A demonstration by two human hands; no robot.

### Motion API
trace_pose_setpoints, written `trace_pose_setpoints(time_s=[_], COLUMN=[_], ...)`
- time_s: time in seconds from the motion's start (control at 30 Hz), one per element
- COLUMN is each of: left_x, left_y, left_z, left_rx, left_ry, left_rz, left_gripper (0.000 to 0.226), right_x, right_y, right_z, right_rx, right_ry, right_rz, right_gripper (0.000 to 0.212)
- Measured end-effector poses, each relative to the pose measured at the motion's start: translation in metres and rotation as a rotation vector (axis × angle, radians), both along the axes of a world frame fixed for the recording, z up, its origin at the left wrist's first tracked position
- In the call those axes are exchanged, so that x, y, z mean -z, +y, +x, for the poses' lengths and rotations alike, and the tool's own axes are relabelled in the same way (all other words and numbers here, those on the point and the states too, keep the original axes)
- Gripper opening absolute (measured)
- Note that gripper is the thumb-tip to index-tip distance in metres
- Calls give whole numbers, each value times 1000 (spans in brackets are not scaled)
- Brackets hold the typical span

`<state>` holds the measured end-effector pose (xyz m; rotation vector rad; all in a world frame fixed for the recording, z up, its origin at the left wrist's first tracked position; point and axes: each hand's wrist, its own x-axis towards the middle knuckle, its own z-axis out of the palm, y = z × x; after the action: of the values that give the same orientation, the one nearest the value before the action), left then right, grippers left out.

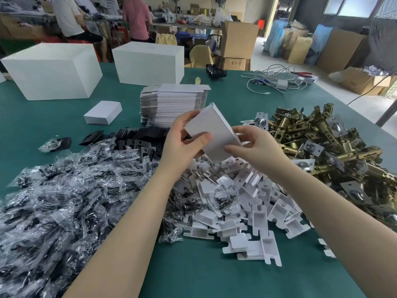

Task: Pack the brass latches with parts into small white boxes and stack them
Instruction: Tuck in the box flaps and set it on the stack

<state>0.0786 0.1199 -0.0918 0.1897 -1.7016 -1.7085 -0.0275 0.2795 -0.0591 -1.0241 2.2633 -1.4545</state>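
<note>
- White box [211, 134] held tilted above the insert pile [240, 203], gripped by left hand [182, 145], thumb across its face; right hand [255, 145] pinching its lower right edge.
- Whether loaded: cannot tell.
- Only one closed box [103, 112] lying left of the held box; no stack begun.
- Much left: latch heap [322, 147] right of the box, bagged parts [71, 190] left, flat blanks [174, 102] behind.

Both forearms reach forward, left hand [182, 145] and right hand [255, 147] raised close together, fingers [198, 139] curled in grips
</note>
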Motion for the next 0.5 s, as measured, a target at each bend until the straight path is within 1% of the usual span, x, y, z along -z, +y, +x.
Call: trace_pose_setpoints(time_s=[0.07,0.13,0.2,0.27,0.3,0.37,0.4,0.5], left_x=[-7,-13,-19,-25,-28,-34,-37,-56], left_y=[1,2,3,7,12,23,26,23], left_z=[1,-1,-4,-4,-5,-6,-7,-9], left_rx=[-2,-11,17,80,105,111,104,130], left_ry=[9,-6,-47,-113,-163,-242,-256,-278], left_rz=[73,128,217,341,366,330,317,356], left_gripper=[44,43,50,58,56,40,36,40], right_x=[-6,-11,-14,-14,-14,-16,-16,-20], right_y=[-1,-3,-3,-3,-4,-8,-13,-23], right_z=[3,7,12,17,20,28,33,43], right_rx=[-15,-38,-47,-53,-53,-28,-11,5], right_ry=[-158,-328,-500,-688,-758,-847,-874,-878], right_rz=[-111,-174,-221,-314,-360,-434,-467,-538], right_gripper=[37,33,33,34,33,31,30,26])
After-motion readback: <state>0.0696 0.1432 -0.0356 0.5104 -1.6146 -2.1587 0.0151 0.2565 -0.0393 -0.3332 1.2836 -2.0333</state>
